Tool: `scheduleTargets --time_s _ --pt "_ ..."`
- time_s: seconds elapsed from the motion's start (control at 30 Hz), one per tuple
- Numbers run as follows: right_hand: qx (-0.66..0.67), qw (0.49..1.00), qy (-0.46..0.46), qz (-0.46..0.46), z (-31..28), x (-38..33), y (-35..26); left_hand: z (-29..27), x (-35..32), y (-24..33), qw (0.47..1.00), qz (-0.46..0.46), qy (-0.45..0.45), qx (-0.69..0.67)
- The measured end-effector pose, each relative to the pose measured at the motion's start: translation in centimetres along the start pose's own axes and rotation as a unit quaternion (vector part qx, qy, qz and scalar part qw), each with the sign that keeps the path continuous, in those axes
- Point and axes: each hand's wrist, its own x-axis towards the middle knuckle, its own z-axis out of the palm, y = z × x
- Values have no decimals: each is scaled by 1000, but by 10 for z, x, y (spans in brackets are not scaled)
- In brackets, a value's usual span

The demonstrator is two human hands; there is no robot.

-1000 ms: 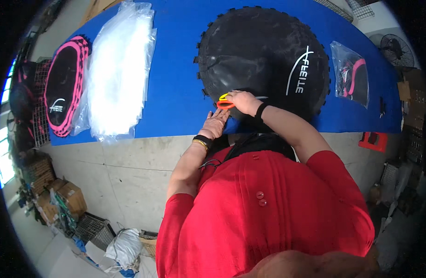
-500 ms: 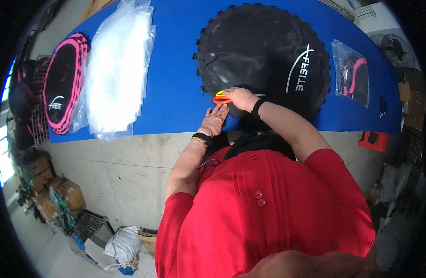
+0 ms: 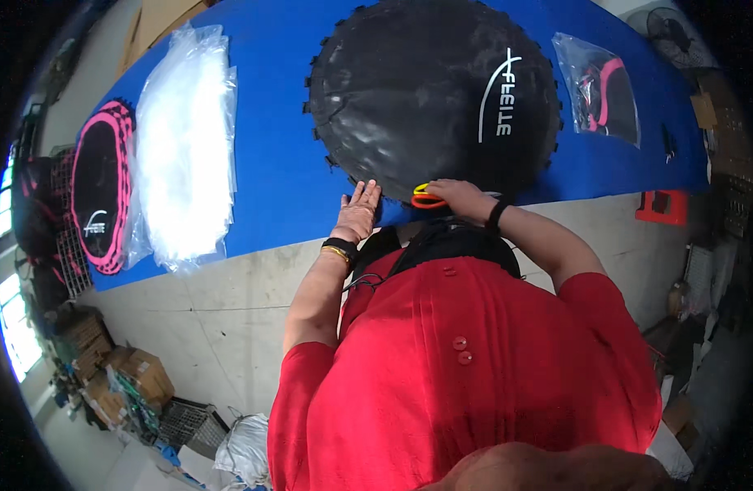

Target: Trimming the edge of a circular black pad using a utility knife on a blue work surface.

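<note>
While right hand (image 3: 458, 195) holds scissors (image 3: 426, 197), left hand (image 3: 357, 213) apparently flattened

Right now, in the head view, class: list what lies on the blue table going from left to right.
Black round mat with pink edge → stack of clear plastic bags → large black round mat → clear bag with pink and black contents → small dark tool.

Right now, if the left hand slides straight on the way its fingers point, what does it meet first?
Probably the black round mat: the left hand lies flat on the blue table, fingertips already at the mat's near edge.
</note>
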Motion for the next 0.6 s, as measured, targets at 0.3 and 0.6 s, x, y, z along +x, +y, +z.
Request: scheduleTargets --time_s 0.3,0.6 --pt "-12 999 29 -14 -11 -33 0 0 0 25 997 -50 46 -33" --pt "-73 996 38 -33 -11 -21 16 26 16 46 988 -92 84 87"
